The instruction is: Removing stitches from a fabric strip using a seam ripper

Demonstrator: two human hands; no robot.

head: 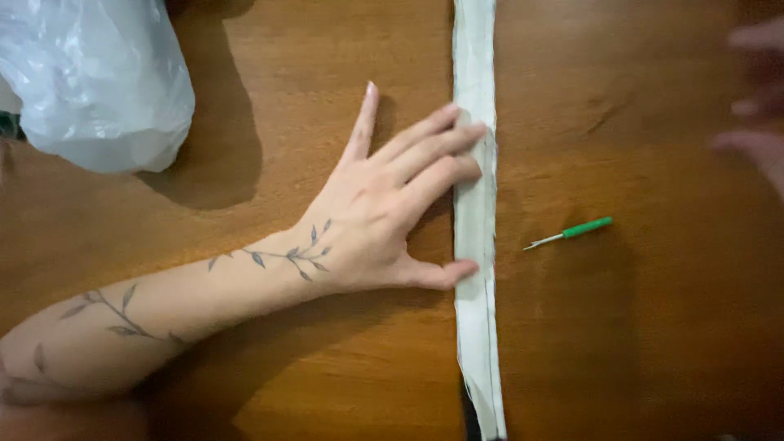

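A: Where is the left hand (384,208)?

B: In the middle of the frame, flat, fingers spread, tips and thumb pressing on the left edge of the strip (476,245), which runs top to bottom.

A: And the right hand (755,90)?

B: Blurred at the upper right edge; fingers seem loose, holding nothing.

A: Any free room?

B: Yes, bare table (653,327) lower right. A pick (572,232) lies right of the strip, a bag (98,82) upper left.

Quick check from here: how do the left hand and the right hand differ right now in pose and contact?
The left hand lies flat with fingers spread, pressing the pale fabric strip; the right hand touches nothing that shows. The left hand is sharp and fully in view; the right hand is blurred and cut off by the picture's edge. The left sits mid-table, the right at the upper right. Both are bare and open.
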